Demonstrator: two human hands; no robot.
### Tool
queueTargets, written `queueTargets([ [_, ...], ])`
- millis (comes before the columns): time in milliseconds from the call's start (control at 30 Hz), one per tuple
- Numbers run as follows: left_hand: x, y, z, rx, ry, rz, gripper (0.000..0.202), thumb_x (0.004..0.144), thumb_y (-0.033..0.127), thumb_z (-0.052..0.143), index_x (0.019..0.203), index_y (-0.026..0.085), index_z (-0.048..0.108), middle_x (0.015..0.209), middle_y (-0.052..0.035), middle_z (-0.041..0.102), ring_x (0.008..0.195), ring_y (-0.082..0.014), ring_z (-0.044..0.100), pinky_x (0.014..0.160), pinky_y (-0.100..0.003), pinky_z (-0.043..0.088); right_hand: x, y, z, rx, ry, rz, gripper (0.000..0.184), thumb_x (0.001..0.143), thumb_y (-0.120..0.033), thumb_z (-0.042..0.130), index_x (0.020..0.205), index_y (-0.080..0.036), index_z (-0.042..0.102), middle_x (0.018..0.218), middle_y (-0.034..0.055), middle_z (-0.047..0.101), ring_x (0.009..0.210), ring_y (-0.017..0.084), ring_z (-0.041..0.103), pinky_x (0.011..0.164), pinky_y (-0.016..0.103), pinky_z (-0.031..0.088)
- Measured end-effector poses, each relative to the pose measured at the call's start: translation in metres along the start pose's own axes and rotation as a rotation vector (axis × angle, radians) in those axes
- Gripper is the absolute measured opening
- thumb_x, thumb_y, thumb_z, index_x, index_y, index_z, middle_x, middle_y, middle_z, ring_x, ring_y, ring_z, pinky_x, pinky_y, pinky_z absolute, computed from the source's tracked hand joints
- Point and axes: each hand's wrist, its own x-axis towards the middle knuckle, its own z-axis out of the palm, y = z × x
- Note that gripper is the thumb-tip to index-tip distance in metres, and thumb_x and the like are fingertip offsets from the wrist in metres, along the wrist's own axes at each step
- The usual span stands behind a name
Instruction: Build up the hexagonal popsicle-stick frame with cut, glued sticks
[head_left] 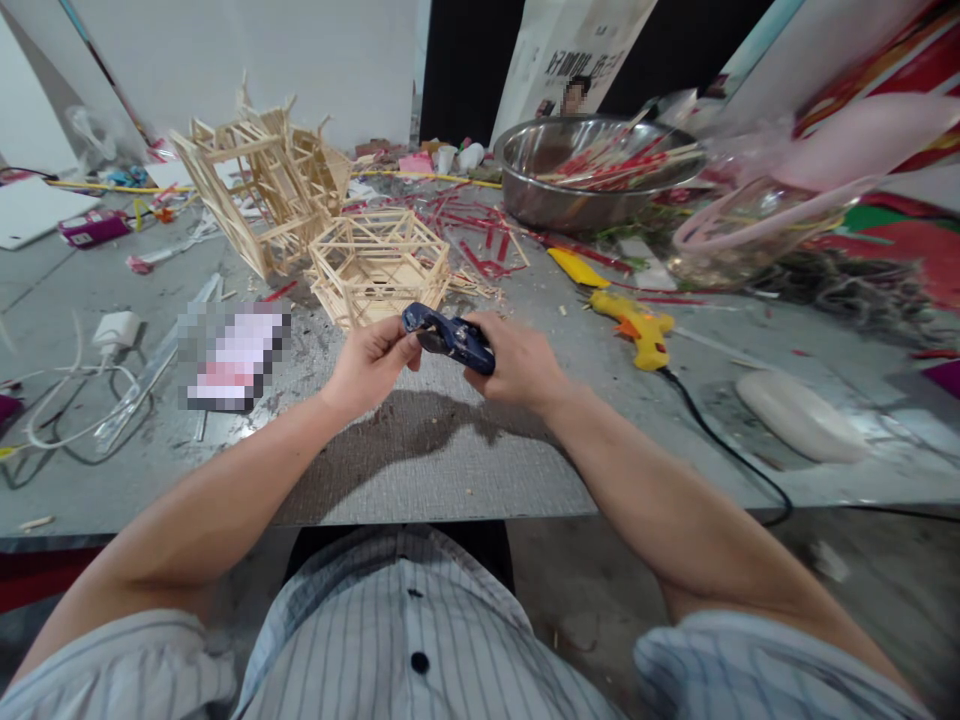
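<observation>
My right hand (517,358) is wrapped around a dark blue hand cutter (459,342), held above the table near its front middle. At the cutter's left end, the thumb and fingers of my left hand (373,362) are pinched together. What they hold, if anything, is too small to make out. Just behind my hands sits a many-sided frame of thin wooden sticks (379,258). A taller wooden stick structure (262,185) stands behind it to the left, tilted.
To the right lie a yellow glue gun (636,328) with a black cord and a white oval object (801,415). A steel bowl (540,195) with red-and-pale sticks stands behind. On the left are a blurred-out phone (238,355) and a white charger (116,332). Red scraps litter the back.
</observation>
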Motion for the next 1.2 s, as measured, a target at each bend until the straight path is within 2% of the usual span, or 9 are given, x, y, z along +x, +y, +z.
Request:
queueTargets([
  [300, -0.001, 0.001, 0.002, -0.048, 0.003, -0.021, 0.042, 0.089, 0.050, 0.061, 0.063, 0.018, 0.058, 0.055, 0.0024, 0.053, 0.054, -0.0080, 0.043, 0.052, -0.025, 0.033, 0.000, 0.002, 0.001, 0.018, 0.037, -0.030, 0.057, 0.071, -0.026, 0.058, 0.127, -0.016, 0.054, 0.117, 0.0180, 0.069, 0.104, 0.034, 0.066, 0.083, 0.045, 0.051],
  [733, 0.000, 0.004, -0.001, 0.012, -0.014, -0.013, 0.043, 0.091, 0.050, 0.058, 0.062, 0.019, 0.056, 0.054, 0.0024, 0.052, 0.052, -0.0081, 0.043, 0.054, -0.025, 0.036, 0.000, -0.006, -0.003, -0.019, -0.023, 0.049, 0.050, 0.070, -0.027, 0.057, 0.118, -0.016, 0.058, 0.109, 0.0167, 0.072, 0.098, 0.034, 0.068, 0.074, 0.040, 0.048],
  [1000, 0.000, 0.009, 0.000, 0.068, 0.008, -0.024, 0.054, 0.088, 0.063, 0.057, 0.057, 0.019, 0.053, 0.049, 0.0033, 0.046, 0.050, -0.0079, 0.042, 0.052, -0.025, 0.034, 0.000, -0.010, -0.005, -0.060, -0.062, 0.098, 0.043, 0.074, -0.027, 0.058, 0.116, -0.017, 0.059, 0.100, 0.0150, 0.074, 0.088, 0.031, 0.069, 0.070, 0.037, 0.047],
  [1200, 0.001, 0.006, 0.000, 0.100, 0.017, -0.026, 0.055, 0.088, 0.063, 0.055, 0.056, 0.019, 0.051, 0.048, 0.0035, 0.044, 0.050, -0.0082, 0.041, 0.049, -0.025, 0.031, 0.000, -0.011, -0.003, -0.084, -0.062, 0.117, 0.037, 0.074, -0.029, 0.059, 0.110, -0.019, 0.061, 0.095, 0.0133, 0.074, 0.084, 0.030, 0.069, 0.067, 0.037, 0.047],
])
